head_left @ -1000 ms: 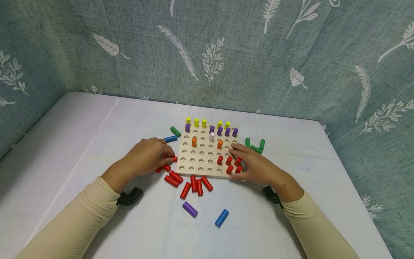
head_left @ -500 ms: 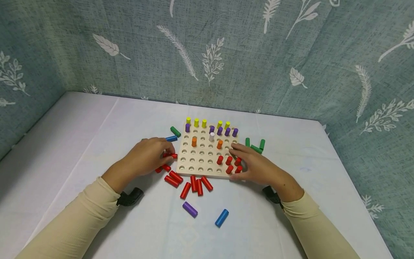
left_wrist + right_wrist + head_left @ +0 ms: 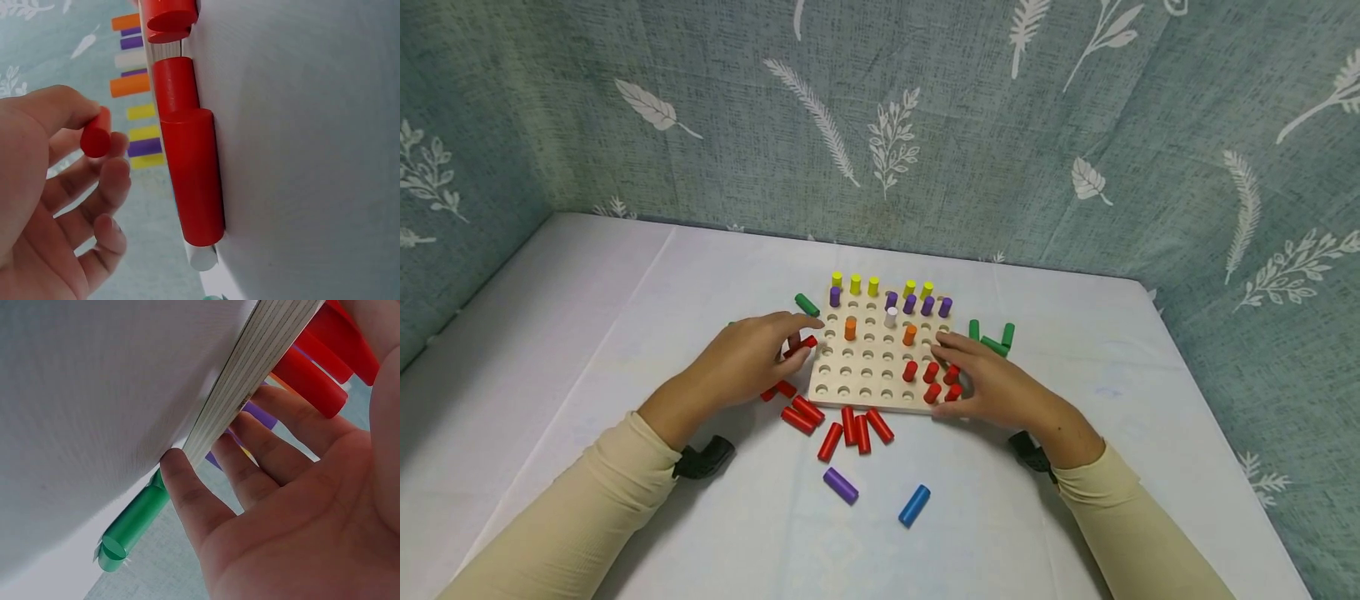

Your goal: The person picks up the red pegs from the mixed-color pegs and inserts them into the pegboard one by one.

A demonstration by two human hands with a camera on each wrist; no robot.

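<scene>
My left hand (image 3: 747, 357) pinches a red peg (image 3: 96, 139) between thumb and index finger, at the left edge of the wooden pegboard (image 3: 856, 364). The other fingers of that hand curl loosely below. My right hand (image 3: 996, 382) rests at the board's right side, its fingertips touching the edge, its thumb by the near right corner. Several red pegs (image 3: 931, 372) stand in holes beside that hand. Further back in the board stand two orange pegs (image 3: 850, 328), a white peg (image 3: 891, 317), and rows of purple pegs (image 3: 909, 304) and yellow pegs (image 3: 855, 284).
Loose red pegs (image 3: 862, 434) lie before the board and at its left. A purple peg (image 3: 840, 485) and a blue peg (image 3: 914, 506) lie nearer. Green pegs (image 3: 1008, 335) lie right of the board, with another green peg (image 3: 807, 305) at its back left.
My left hand has lifted the red peg from the table and shifted slightly up and right, to the board's edge. It now covers the blue peg behind it. My right hand stays put.
</scene>
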